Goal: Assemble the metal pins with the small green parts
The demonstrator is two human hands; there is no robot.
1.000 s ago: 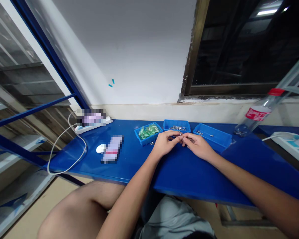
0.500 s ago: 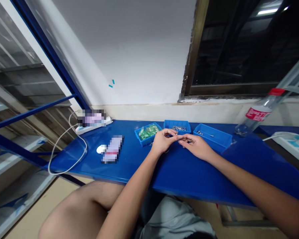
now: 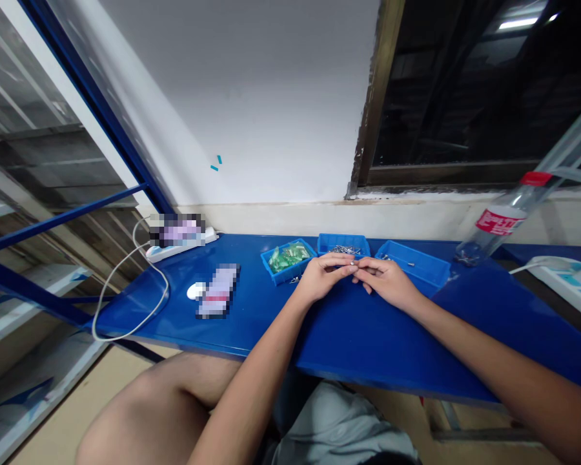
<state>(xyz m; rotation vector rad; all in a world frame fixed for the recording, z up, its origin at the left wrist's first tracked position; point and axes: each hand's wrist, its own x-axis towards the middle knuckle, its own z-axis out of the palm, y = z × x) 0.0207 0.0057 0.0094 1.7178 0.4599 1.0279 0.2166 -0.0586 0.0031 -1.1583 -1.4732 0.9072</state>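
Observation:
My left hand and my right hand meet fingertip to fingertip above the blue table, in front of the bins. Pinched between them is a small shiny metal piece, too small for its kind to show; the fingers cover most of it. Just behind the hands stands a blue bin of slim metal parts. To the left, another blue bin holds green plastic pieces. A third blue bin, on the right, has a few small metal parts in it.
Some small metal parts lie beside the left bin. Further left are a blurred-out flat object, a white round item, a cable and a power strip. A plastic bottle stands at the right, near another power strip.
Both hands have shifted slightly, and the left fingers now lie straighter, pointing right. The metal piece shows more clearly between the fingertips. The bins have stayed in place.

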